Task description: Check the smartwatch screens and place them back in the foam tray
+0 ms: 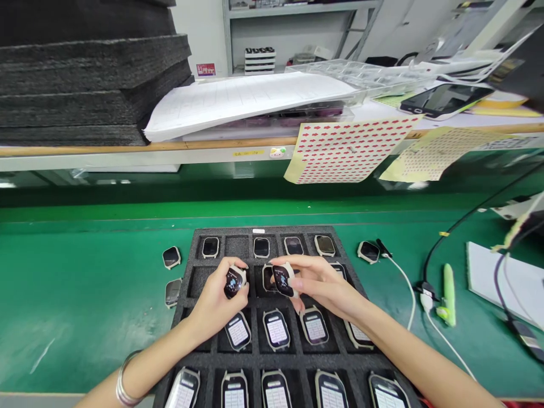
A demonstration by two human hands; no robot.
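Observation:
My left hand (223, 303) is closed around a smartwatch case (233, 281) without a strap; its lit face points up. In my right hand (317, 283) a second smartwatch case (283, 280) is pinched between thumb and fingers, also lit. Both are held above a black foam tray (250, 297) with square compartments. In the tray's two near rows, watch cases (276, 328) show white lit screens. The far row holds watch cases with dark screens (261, 247), and one compartment there (237, 246) is bare. Under my right hand another dark watch case (268, 277) is partly hidden.
Two watch cases (171, 257) lie left of the tray on the green bench (85, 294). To the right are another watch case (368, 252), a white charging cable (402, 272) and a green pen-like tool (448, 294). A shelf above holds black foam (93, 85) and papers (255, 99).

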